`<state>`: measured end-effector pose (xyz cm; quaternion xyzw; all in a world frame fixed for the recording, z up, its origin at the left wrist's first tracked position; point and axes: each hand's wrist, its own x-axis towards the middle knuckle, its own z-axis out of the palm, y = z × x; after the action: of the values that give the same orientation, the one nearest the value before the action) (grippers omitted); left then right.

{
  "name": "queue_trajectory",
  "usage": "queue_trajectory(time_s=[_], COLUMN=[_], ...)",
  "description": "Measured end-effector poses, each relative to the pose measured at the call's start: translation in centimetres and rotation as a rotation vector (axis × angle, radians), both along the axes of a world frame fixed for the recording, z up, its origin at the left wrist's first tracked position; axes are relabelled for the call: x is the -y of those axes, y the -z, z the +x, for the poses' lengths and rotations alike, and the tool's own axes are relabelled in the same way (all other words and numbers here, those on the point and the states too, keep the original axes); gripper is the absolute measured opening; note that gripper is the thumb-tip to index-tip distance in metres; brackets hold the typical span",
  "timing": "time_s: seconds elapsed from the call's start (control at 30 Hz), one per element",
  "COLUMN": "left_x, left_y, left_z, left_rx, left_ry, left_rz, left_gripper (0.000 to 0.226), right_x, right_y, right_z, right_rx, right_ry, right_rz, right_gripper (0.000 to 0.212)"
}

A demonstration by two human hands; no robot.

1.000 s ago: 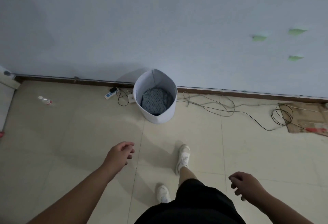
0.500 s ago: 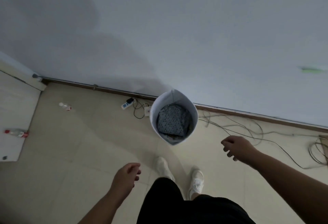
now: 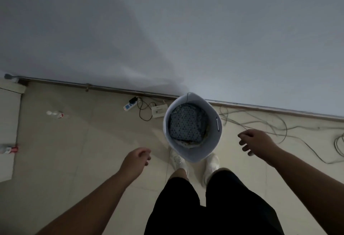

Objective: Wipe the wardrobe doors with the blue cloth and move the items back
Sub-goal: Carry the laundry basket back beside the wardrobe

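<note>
A white fabric basket (image 3: 193,155) stands on the tiled floor by the wall, right in front of my feet. Inside it lies a folded blue patterned cloth (image 3: 187,123). My left hand (image 3: 135,160) hangs to the left of the basket with loosely curled fingers and holds nothing. My right hand (image 3: 256,141) is stretched out to the right of the basket, fingers relaxed and spread, also holding nothing. Neither hand touches the basket. No wardrobe doors show in this view.
A power strip (image 3: 129,105) and a white adapter box (image 3: 158,111) lie left of the basket by the skirting. Loose cables (image 3: 270,126) trail across the floor at the right. A plastic bottle (image 3: 55,114) lies at the left; a white panel (image 3: 7,123) with another bottle (image 3: 8,149) fills the far left.
I have stepped up to the basket, which now stands at my feet. My right hand has come forward to the basket's right side; my left hand stays low on its left.
</note>
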<state>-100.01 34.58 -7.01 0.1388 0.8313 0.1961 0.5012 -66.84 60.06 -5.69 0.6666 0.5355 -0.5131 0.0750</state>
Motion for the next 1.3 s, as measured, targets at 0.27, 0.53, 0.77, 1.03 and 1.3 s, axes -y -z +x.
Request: queue_trajectory(time_s=[0.27, 0.53, 0.77, 1.03, 1.3], left_x=[-7.5, -12.6, -15.1, -13.3, -6.4], left_y=[11.7, 26.3, 31.8, 23.1, 4.4], left_z=[-2.5, -2.0, -1.3, -2.3, -3.7], left_rx=[0.061, -0.037, 0.023, 0.035, 0.091], left_ry=[0.070, 0.048, -0.023, -0.072, -0.281], left_rz=[-0.110, -0.187, -0.249, -0.218, -0.128], left_gripper=[0.015, 0.073, 0.025, 0.028, 0.041], right_x=[-3.6, -7.1, -7.1, -8.7, -8.9], right_y=[13.2, 28.1, 32.6, 24.4, 5.2], right_z=[-2.8, -5.5, -5.6, -7.3, -11.9], right_rx=[0.126, 0.238, 0.273, 0.288, 0.218], right_ry=[-0.109, -0.261, -0.430, -0.506, -0.631], right_rz=[-0.102, -0.053, -0.020, 0.019, 0.073], right_gripper=[0.025, 0.037, 0.024, 0.031, 0.019])
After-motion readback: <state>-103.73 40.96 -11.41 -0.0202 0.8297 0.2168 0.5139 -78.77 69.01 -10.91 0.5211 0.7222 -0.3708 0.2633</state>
